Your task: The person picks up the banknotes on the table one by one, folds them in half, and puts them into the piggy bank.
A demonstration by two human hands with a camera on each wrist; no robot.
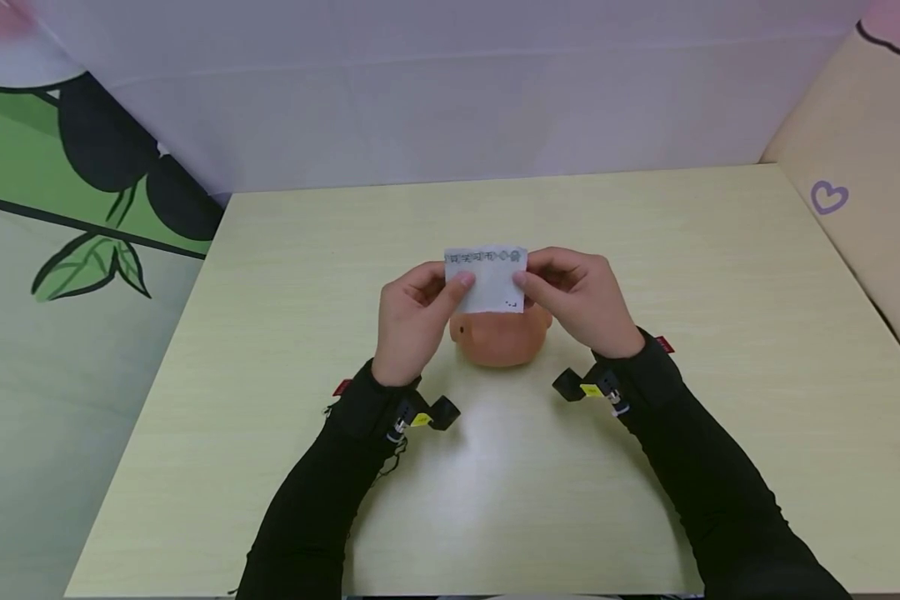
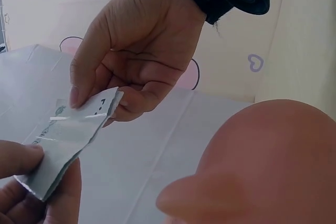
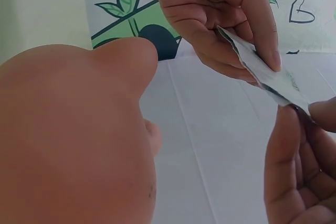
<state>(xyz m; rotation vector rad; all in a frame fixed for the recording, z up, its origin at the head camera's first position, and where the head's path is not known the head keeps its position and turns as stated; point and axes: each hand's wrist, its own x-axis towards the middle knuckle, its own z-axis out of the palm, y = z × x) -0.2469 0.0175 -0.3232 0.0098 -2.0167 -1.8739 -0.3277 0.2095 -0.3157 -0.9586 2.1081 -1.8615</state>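
A small folded piece of white printed paper is held up flat between both hands. My left hand pinches its left edge, thumb on the near face. At the other edge, my right hand pinches it the same way. Dark characters run along its top, with small marks in a lower corner. Layered edges show in the left wrist view on the folded paper. Just below and behind it stands a glossy orange-pink rounded figure, like a piggy bank, with an ear-like bump. The paper hides its upper part.
The pale wooden table extends around the hands. A lavender-white sheet borders its far edge, a beige panel with a purple heart its right. Painted leaves decorate the left side. Small black cameras sit at both wrists.
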